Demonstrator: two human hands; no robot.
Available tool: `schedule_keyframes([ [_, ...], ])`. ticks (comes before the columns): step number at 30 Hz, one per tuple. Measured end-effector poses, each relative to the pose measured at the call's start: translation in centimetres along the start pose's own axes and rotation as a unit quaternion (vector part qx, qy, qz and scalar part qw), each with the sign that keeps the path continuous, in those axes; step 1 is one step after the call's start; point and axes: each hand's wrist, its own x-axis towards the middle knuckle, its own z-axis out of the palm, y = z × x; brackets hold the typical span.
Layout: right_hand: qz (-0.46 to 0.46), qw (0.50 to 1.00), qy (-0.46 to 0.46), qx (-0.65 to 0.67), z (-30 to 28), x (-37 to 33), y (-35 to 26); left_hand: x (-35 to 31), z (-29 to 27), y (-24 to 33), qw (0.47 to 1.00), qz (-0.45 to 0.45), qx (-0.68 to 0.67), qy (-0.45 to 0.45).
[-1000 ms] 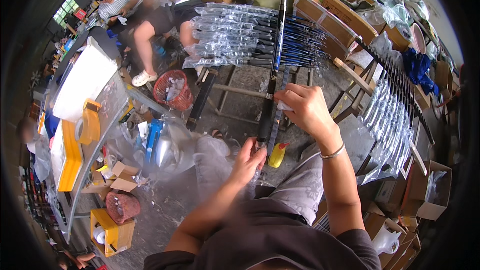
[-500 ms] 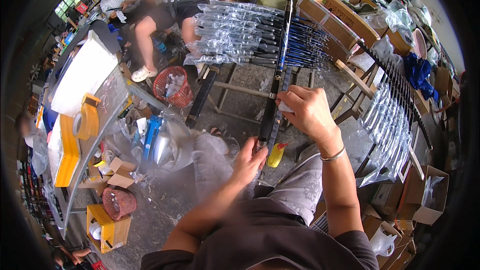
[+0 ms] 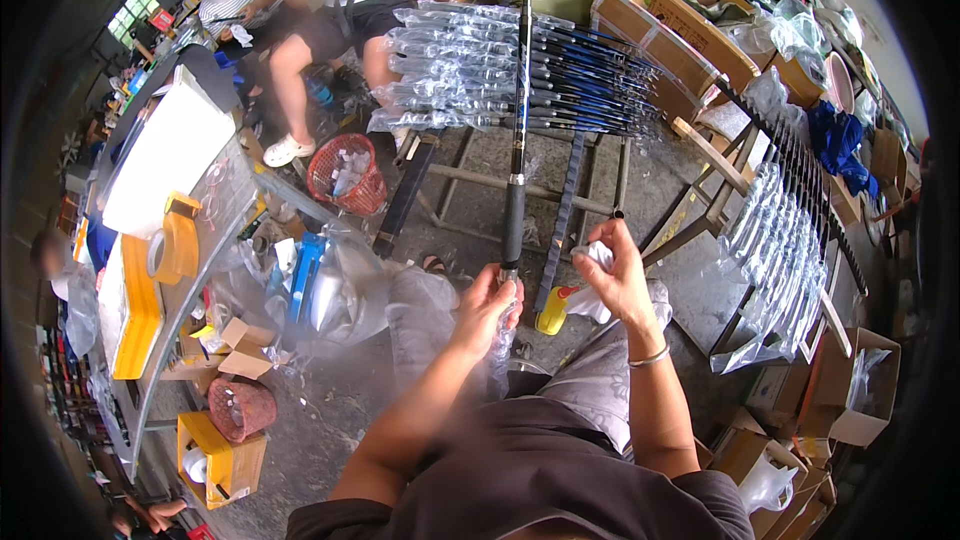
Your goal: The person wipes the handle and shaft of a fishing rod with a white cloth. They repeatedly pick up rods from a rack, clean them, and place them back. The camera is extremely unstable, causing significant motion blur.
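Note:
A black fishing rod (image 3: 514,215) stands nearly upright in the picture. My left hand (image 3: 486,312) is closed around its lower end, where clear plastic wrap (image 3: 499,365) hangs below my fingers. Apart from the rod, to its right, my right hand (image 3: 624,278) pinches a crumpled white cloth (image 3: 599,256). Just below that hand, by my knee, is a yellow bottle (image 3: 551,314) with a red top. Beyond the rod, several plastic-wrapped fishing rods (image 3: 455,60) lie side by side across a metal rack (image 3: 480,178).
More wrapped rods (image 3: 775,250) rest on a stand at the right. A red basket (image 3: 346,175) with scraps stands left of the rack. A table (image 3: 225,230) with tape rolls (image 3: 180,240) is at the left. Cardboard boxes (image 3: 862,387) fill the lower right. Two people sit at the upper left.
My right hand has come off the rod and moved down and nearer me with the cloth. The rod's upper part has swung left, still in my left hand.

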Motion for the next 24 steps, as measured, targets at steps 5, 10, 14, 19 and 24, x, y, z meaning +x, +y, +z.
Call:
schedule_keyframes([
  [5,0.064,0.995,-0.014,0.069,0.6,-1.8,2.8,0.4,-0.8,-0.5,1.000,-0.003,-0.005,-0.018],
  [10,0.105,0.990,-0.031,0.084,0.5,-2.6,3.5,0.6,-0.9,-0.6,1.000,-0.001,-0.015,-0.026],
  [14,0.157,0.984,-0.036,0.080,-0.7,-3.1,5.0,0.9,-0.8,-0.5,0.999,-0.015,-0.030,-0.015],
  [19,0.142,0.960,0.161,0.178,-5.1,-2.6,9.1,1.6,-5.0,0.3,0.999,0.027,-0.042,0.010],
  [24,0.203,0.959,0.196,-0.025,-7.0,-3.2,21.6,1.0,-6.7,2.6,0.991,0.099,-0.054,0.070],
])
